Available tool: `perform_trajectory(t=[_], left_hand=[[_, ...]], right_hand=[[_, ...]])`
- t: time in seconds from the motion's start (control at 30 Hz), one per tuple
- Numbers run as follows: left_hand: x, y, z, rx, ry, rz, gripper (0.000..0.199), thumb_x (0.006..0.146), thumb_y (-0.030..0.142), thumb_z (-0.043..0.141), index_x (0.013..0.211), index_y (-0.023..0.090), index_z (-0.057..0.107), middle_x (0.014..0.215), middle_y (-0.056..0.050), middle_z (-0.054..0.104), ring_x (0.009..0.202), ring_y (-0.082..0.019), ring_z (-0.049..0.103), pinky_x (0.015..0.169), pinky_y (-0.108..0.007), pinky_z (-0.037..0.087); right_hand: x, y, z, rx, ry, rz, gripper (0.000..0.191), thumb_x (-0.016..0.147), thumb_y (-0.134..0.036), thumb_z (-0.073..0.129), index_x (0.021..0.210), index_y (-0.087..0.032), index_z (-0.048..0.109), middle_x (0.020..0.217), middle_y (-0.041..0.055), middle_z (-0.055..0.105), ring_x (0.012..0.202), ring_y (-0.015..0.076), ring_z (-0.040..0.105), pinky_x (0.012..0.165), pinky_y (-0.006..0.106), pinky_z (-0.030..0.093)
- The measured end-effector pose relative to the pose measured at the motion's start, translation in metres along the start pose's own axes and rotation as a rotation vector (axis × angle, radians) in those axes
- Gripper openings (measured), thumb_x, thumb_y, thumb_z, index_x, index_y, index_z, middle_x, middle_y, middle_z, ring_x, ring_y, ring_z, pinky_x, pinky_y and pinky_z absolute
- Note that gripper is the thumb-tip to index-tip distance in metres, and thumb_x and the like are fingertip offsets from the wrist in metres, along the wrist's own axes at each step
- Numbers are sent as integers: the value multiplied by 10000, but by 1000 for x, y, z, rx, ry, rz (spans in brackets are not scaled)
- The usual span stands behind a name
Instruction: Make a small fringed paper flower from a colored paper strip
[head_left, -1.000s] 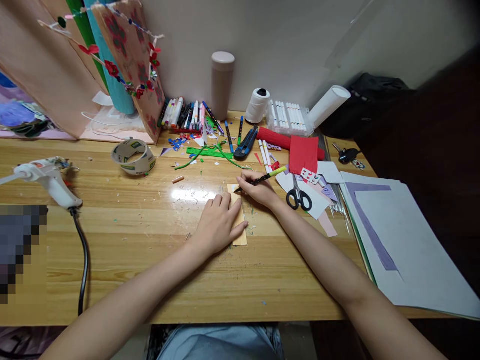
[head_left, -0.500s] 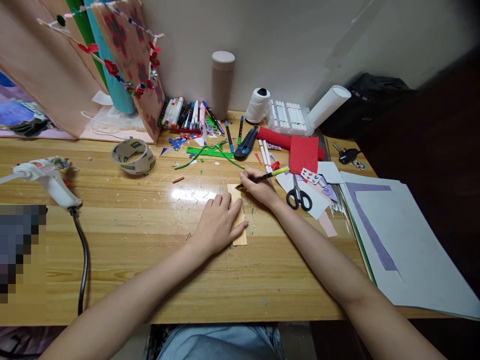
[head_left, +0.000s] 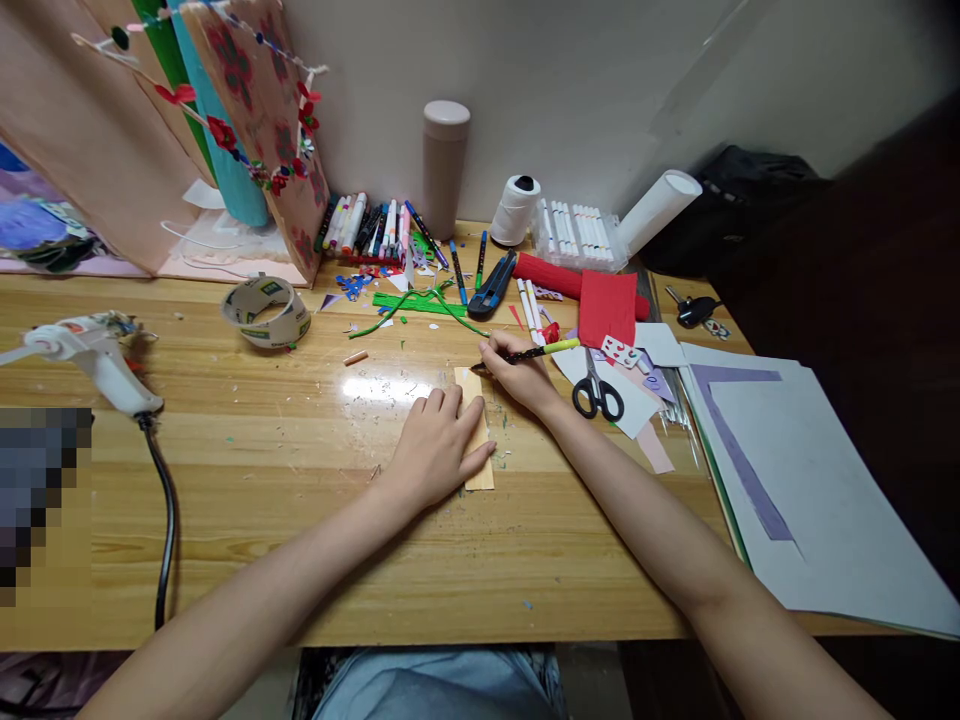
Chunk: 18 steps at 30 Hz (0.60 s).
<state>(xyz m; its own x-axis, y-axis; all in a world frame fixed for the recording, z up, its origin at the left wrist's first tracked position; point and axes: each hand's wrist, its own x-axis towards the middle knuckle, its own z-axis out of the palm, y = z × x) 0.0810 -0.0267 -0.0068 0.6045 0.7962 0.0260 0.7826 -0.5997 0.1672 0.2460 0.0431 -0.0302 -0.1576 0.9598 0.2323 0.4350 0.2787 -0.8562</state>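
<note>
marker [head_left: 536, 353] in right fingers [head_left: 496, 354], markings [head_left: 526, 356] illegible

A white glue gun [head_left: 101, 362] sat on the left, with a roll of tape [head_left: 281, 330] to its right. A tall bottle [head_left: 445, 180] stood at the far side. Scissors [head_left: 592, 376] lay on the right, and keys [head_left: 697, 311] lay farther right.

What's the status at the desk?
Left hand spread on pale strip. Right hand holding black-and-yellow marker, tip at strip's far end. Scissors lie right of right hand.
</note>
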Motion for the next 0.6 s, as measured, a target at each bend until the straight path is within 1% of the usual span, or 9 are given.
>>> perform_trajectory(t=[0.1, 0.13, 0.23, 0.27, 0.37, 0.5, 0.6], left_hand=[[0, 0, -1, 1, 2, 3, 452, 873, 506, 380, 1151, 169, 491, 1094, -126, 504, 960, -265, 464, 811, -374, 370], [0, 0, -1, 2, 1, 4, 450, 873, 506, 378, 1151, 170, 490, 1094, -126, 504, 960, -265, 464, 810, -374, 371], [0, 0, -1, 4, -3, 1, 454, 871, 508, 382, 1163, 176, 483, 1093, -123, 505, 962, -266, 463, 812, -375, 371], [0, 0, -1, 4, -3, 0, 455, 870, 508, 384, 1167, 177, 481, 1095, -122, 505, 963, -265, 463, 813, -375, 370], [0, 0, 0, 1, -2, -2, 450, 868, 504, 393, 1166, 180, 484, 1104, -123, 500, 967, -264, 461, 817, -377, 369], [0, 0, 0, -14, 7, 1, 456, 869, 504, 388, 1166, 172, 486, 1095, -129, 502, 966, -270, 459, 816, -383, 369], [0, 0, -1, -14, 5, 4, 450, 873, 501, 379, 1150, 165, 493, 1090, -131, 504, 960, -269, 461, 815, -382, 370]], right_hand=[[0, 0, 0, 4, -89, -6, 334, 862, -320, 469, 574, -200, 349, 563, -41, 376, 547, 114, 361, 530, 258, 269], [0, 0, 0, 5, -89, -10, 334, 864, -321, 466, 575, -200, 350, 564, -41, 379, 547, 115, 362, 529, 258, 269], [-1, 0, 0, -13, -15, -20, 326, 870, -324, 456, 586, -202, 353, 566, -42, 382, 542, 115, 358, 527, 260, 264], [-1, 0, 0, -23, -15, -24, 330, 869, -328, 459, 583, -203, 352, 563, -41, 383, 540, 115, 357, 528, 261, 263], [-1, 0, 0, -33, -77, -34, 349, 863, -349, 467, 569, -202, 349, 552, -38, 393, 540, 117, 364, 530, 262, 270], [0, 0, 0, -21, -18, -24, 332, 870, -360, 459, 592, -204, 366, 569, -39, 391, 545, 118, 364, 531, 263, 270], [0, -1, 0, -23, -62, -30, 343, 869, -354, 470, 581, -201, 364, 564, -40, 387, 541, 115, 363, 529, 264, 265]])
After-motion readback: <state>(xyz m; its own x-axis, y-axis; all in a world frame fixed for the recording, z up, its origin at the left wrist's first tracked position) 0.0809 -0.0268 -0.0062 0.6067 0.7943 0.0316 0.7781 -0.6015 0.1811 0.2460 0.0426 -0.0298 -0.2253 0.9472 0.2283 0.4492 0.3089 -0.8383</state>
